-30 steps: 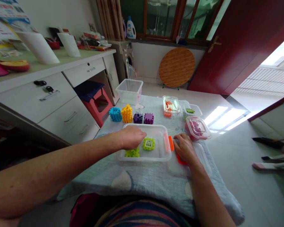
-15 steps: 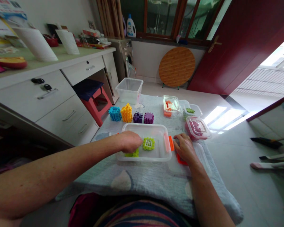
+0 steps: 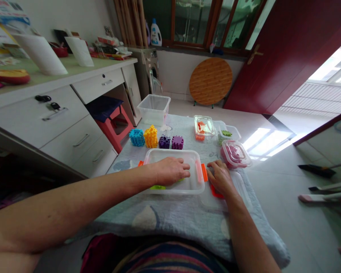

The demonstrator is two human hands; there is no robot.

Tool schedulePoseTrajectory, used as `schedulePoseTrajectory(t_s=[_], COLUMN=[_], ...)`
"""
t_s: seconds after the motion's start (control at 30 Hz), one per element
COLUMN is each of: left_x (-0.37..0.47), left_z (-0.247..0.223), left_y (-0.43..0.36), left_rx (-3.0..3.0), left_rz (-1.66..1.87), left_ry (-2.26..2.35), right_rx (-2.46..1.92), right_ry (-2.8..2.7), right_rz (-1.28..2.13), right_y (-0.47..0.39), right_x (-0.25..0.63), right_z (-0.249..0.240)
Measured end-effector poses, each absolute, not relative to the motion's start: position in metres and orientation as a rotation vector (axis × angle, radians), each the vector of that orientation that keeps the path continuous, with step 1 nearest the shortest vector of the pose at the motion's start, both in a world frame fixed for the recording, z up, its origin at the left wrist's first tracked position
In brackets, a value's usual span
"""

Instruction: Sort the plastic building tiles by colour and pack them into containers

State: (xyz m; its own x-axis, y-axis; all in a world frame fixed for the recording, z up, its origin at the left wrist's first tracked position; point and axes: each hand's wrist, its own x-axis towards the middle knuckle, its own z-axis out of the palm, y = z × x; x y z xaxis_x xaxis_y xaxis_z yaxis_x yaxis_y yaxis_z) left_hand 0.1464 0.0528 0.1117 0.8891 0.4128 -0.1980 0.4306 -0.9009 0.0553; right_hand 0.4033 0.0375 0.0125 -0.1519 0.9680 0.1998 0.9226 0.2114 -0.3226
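A clear plastic box [image 3: 197, 153] with orange latches stands in front of me on the cloth-covered table. My left hand [image 3: 173, 170] reaches into it, palm down, fingers stretched and slightly apart. Beneath that hand only a sliver of a lime-green toothed block piece [image 3: 181, 179] shows; whether the fingertips touch it is hidden. Another lime-green piece [image 3: 158, 187] lies at the box's lower left, partly covered by my wrist. My right hand [image 3: 220, 177] rests with spread, bent fingers on a clear lid [image 3: 240, 189] with an orange latch, just right of the box.
Behind the box stand blue [image 3: 136, 137], yellow [image 3: 150, 136], dark purple [image 3: 164, 141] and violet [image 3: 177, 142] block cubes. An open clear bin [image 3: 154, 110] is farther back. Lidded tubs hold orange [image 3: 204, 126], green [image 3: 229, 133] and pink pieces [image 3: 235, 153] on the right.
My left hand has shifted right inside the box, its fingers spreading over the green piece that was in plain sight. My right hand has stayed on the lid.
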Motion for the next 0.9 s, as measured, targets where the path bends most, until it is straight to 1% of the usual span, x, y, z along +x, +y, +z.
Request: schedulePoseTrajectory(t_s=[0.3, 0.63, 0.9], left_x=[0.164, 0.171, 0.158], left_z=[0.096, 0.092, 0.093], left_y=[0.064, 0.067, 0.066], left_rx=[2.96, 2.893, 2.908], left_rz=[-0.505, -0.545, -0.638], left_ry=[0.704, 0.737, 0.793], right_rx=[-1.738, -1.756, -1.756], right_ry=[-2.132, -2.13, -2.136], right_rz=[0.176, 0.187, 0.188], right_y=[0.038, 0.037, 0.037], right_x=[0.404, 0.403, 0.403], right_z=[0.011, 0.014, 0.013])
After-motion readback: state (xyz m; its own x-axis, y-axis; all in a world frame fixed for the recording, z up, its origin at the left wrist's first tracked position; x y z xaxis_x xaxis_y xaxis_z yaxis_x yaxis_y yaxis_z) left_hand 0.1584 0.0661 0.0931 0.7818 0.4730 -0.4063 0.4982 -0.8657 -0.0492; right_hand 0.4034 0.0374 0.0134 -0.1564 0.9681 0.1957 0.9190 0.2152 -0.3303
